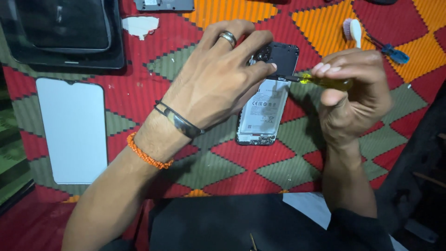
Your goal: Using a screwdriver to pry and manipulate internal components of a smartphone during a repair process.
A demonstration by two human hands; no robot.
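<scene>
A woven cloth [223, 167] in red, orange and grey-green diamonds is covering the work surface, and an opened phone [265, 107] is lying face down on it near the centre, its back cover off and its pale battery showing. The left hand [218, 83] is resting across the phone's upper half, fingers spread and pressing down, a ring on one finger and a metal bangle and an orange bead band at the wrist. The right hand [353, 93], at about three o'clock from the phone, is closing its fingers around a screwdriver [325, 82] with a yellow see-through handle, whose tip is touching the phone's upper right edge just beside the left fingertips. At nine o'clock from the phone a white, rounded back cover [72, 130] is lying flat on the cloth, well apart. At ten o'clock a dark tray [65, 35] is sitting with a black slab inside it, and a torn scrap of white paper [141, 25] is lying next to it. At twelve o'clock a grey flat device [163, 4] is being cut off by the frame's top edge. At two o'clock a small brush [353, 30] with a white handle is lying near a blue-handled tool [395, 53]. A dark chair arm or similar shape is filling the right edge; I cannot tell exactly what it is.
</scene>
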